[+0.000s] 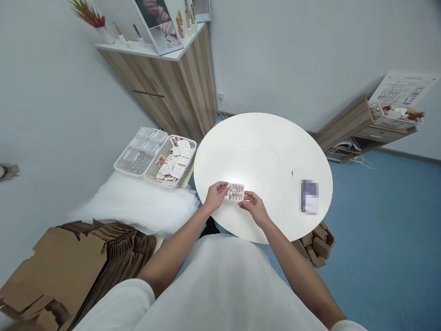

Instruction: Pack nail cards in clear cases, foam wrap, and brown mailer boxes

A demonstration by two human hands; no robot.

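Round table (pixel 262 142): one; above its near left part, the step in hand seems to be handling a nail tray (pixel 236 191) with two hands. The next move, I judge, calls for keeping this tray level, with light fingers on its edges.
Cardboard stack (pixel 62 266): one, beyond the near left edge of the table; its flat pieces are too many to count.
Baskets: two, side by side, left of the table; one basket with clear boxes (pixel 128 172), one basket with cards (pixel 165 151). Boxes and cards overlap, so I cannot count them.
Hands: two. Left hand (pixel 216 195) pinches the tray's left edge. Right hand (pixel 254 207) has narrow fingers at the right edge; whether they grip, I cannot tell.
Blurred thing: one (pixel 311 197), near the table's right edge.
Nail tray: one, between the hands.
Nails: two rows in the tray, too small for a sure count.
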